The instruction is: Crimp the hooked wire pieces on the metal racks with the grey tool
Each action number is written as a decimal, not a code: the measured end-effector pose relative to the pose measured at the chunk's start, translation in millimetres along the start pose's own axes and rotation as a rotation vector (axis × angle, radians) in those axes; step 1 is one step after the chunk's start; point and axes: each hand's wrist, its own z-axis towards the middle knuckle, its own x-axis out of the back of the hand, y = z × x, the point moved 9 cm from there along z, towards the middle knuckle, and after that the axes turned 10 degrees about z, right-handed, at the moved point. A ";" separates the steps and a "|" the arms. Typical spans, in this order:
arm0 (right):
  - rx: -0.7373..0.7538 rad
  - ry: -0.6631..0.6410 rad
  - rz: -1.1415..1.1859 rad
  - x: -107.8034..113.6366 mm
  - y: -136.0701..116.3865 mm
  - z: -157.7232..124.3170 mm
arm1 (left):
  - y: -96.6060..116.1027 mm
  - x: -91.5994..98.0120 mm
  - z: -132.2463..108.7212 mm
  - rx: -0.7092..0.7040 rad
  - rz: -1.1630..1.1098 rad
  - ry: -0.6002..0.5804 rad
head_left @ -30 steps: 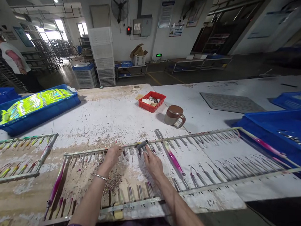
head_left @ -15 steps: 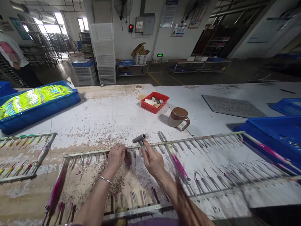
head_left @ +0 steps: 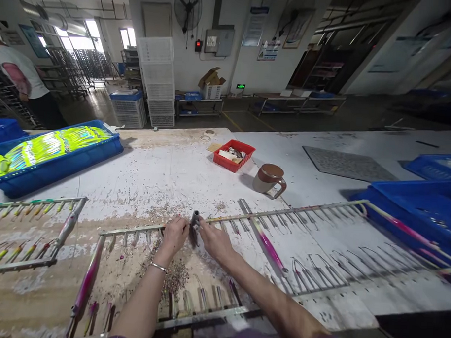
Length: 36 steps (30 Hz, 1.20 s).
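My left hand (head_left: 175, 234) is closed at the far rail of a long metal frame (head_left: 132, 230), its fingertips pinched together. Whatever sits between them is too small to make out. Close beside it, my right hand (head_left: 216, 241) grips a short grey metal tube (head_left: 195, 217), whose hollow round end faces me. Both hands are almost touching at the rail. Slim grey and purple pieces with wire hooks line the frame's two rails. A pink-purple bar (head_left: 269, 247) crosses it right of my hands, and another pink bar (head_left: 88, 277) forms its left end.
Small chips (head_left: 175, 275) litter the table around my hands. Beyond them stand a brown mug (head_left: 269, 179) and a red tray (head_left: 231, 164). Blue bins (head_left: 63, 166) sit at both sides. A second frame (head_left: 66, 227) lies left. A person (head_left: 23, 73) stands far left.
My right hand has moved left and slightly down, bringing the metal tube from lying crosswise to end-on beside my left hand. The left hand stays at the rail.
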 end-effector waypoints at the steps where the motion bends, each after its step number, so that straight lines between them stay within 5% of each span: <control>1: 0.013 -0.016 0.002 -0.9 -0.7 -0.6 | -0.3 -0.5 0.1 0.003 -0.004 -0.002; 7: 0.051 0.213 0.081 21.2 -3.5 -3.2 | -2.0 -4.0 1.1 0.011 -0.021 -0.015; 11: 0.058 0.117 0.055 11.2 -6.0 -1.9 | -2.5 -5.1 1.2 0.010 -0.019 -0.016; 16: 0.042 0.216 0.104 26.6 -3.3 -3.8 | -4.5 -6.1 1.9 0.014 -0.048 -0.019; 21: -0.003 0.006 0.024 5.5 2.8 -3.6 | -4.8 -6.5 1.1 0.007 -0.068 -0.010; 26: 0.004 0.238 0.119 32.8 7.1 -4.3 | -5.3 -5.9 1.4 -0.004 -0.081 0.001; 32: -0.012 -0.008 0.034 12.1 8.2 -1.6 | -3.2 -3.2 2.2 -0.020 -0.090 0.002; 36: 0.033 0.258 0.115 36.0 7.9 -6.9 | -3.8 -3.7 2.5 -0.008 -0.082 -0.011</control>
